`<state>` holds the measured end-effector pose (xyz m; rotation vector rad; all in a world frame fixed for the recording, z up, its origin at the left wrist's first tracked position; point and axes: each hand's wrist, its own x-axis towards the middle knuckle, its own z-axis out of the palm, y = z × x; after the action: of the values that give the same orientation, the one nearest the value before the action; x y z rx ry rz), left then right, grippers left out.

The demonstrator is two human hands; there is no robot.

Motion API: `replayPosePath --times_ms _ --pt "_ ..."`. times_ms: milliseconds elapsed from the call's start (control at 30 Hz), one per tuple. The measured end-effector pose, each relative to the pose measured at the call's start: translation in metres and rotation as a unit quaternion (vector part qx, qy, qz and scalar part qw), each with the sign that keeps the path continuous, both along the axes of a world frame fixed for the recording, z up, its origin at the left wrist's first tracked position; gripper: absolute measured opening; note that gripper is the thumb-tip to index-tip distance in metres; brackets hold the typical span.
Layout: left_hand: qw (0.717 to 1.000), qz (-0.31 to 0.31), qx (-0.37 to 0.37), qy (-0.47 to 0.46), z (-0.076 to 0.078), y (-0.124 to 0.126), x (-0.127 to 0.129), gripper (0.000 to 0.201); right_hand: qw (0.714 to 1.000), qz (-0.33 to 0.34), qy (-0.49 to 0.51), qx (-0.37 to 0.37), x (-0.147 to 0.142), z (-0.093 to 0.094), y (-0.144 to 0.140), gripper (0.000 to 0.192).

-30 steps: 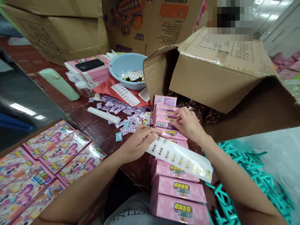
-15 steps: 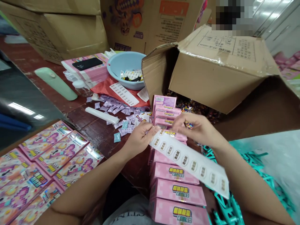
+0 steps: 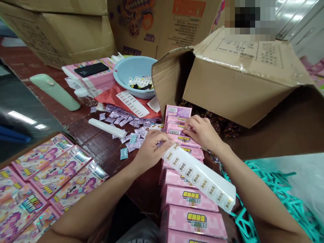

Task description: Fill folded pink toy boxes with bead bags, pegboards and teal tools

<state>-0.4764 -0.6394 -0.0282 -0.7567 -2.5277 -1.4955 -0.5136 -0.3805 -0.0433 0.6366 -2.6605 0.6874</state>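
Dark-red table [image 3: 101, 151] is carrying a near-to-far row of pink boxes [image 3: 174, 198] while my left hand [image 3: 153, 145] is pinching the sticker sheet [image 3: 199, 172] above them, seemingly one oval row left, and my right hand [image 3: 201, 131], fingers bent, is touching the far ones, sticker grip and finished count unclear.

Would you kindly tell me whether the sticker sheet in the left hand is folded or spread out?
Spread out: the sticker sheet extends from the left hand, its row of ovals showing.

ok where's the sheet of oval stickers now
In the head view, the sheet of oval stickers is right of centre, held by the left hand at its upper end, slanting over the row of pink boxes.
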Motion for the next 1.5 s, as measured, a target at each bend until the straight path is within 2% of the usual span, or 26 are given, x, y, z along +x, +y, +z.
replayPosePath --times_ms 67,167,300,367,433,500,567,633,700,867,1000,1100,1233,1300,1367,1433,1500 --pt "0.999 0.017 0.030 -0.026 0.003 0.000 -0.001 0.027 1.000 0.001 0.005 0.021 0.003 0.001 0.002 0.006" --pt "0.997 0.014 0.059 -0.048 0.007 -0.001 -0.002 0.019 1.000 0.014 -0.009 -0.005 0.008 0.007 0.005 0.017" --pt "0.995 -0.002 0.080 -0.059 0.010 -0.001 -0.002 0.012 0.979 0.139 -0.067 -0.135 0.023 0.033 0.004 0.033" --pt "0.994 -0.001 0.091 -0.066 0.011 0.001 -0.002 0.012 0.966 0.192 -0.092 -0.147 0.032 0.046 0.001 0.035" --pt "0.992 -0.005 0.103 -0.077 0.011 0.003 -0.003 0.010 0.961 0.210 -0.129 -0.122 0.039 0.054 -0.002 0.034" --pt "0.988 -0.012 0.118 -0.099 0.012 0.004 -0.004 0.009 0.961 0.187 -0.179 -0.099 0.044 0.056 -0.004 0.027" --pt "0.981 -0.019 0.136 -0.134 0.013 0.005 -0.006 0.012 0.966 0.148 -0.197 -0.086 0.047 0.054 -0.005 0.034" --pt "0.972 -0.028 0.154 -0.175 0.014 0.007 -0.007 0.017 0.976 0.124 -0.158 -0.081 0.049 0.051 -0.006 0.038" --pt "0.966 -0.034 0.166 -0.195 0.014 0.009 -0.008 0.019 0.984 0.126 -0.107 -0.066 0.050 0.047 -0.005 0.034" --pt "0.977 -0.008 0.168 -0.134 0.006 0.016 -0.010 0.017 0.991 0.111 -0.075 -0.017 0.048 0.039 -0.003 0.030" --pt "0.977 -0.009 0.165 -0.135 -0.001 0.017 -0.014 0.019 0.992 0.102 -0.079 -0.016 0.045 0.033 -0.002 0.034" --pt "0.977 0.002 0.159 -0.145 -0.002 0.016 -0.017 0.024 0.989 0.098 -0.095 -0.063 0.044 0.032 -0.004 0.033" --pt "0.984 0.026 0.138 -0.114 -0.002 0.016 -0.019 0.029 0.967 0.065 -0.143 -0.201 0.044 0.031 -0.012 0.021" --pt "0.986 0.029 0.131 -0.102 -0.003 0.016 -0.020 0.028 0.955 0.071 -0.151 -0.243 0.041 0.031 -0.014 0.019" --pt "0.985 0.033 0.127 -0.108 -0.005 0.014 -0.021 0.029 0.948 0.081 -0.124 -0.283 0.034 0.031 -0.012 0.018" --pt "0.982 0.039 0.129 -0.134 -0.007 0.013 -0.023 0.031 0.942 0.061 -0.061 -0.325 0.021 0.031 -0.005 0.016" --pt "0.976 0.040 0.135 -0.165 -0.009 0.011 -0.025 0.033 0.946 0.045 -0.014 -0.319 0.005 0.027 0.003 0.017"
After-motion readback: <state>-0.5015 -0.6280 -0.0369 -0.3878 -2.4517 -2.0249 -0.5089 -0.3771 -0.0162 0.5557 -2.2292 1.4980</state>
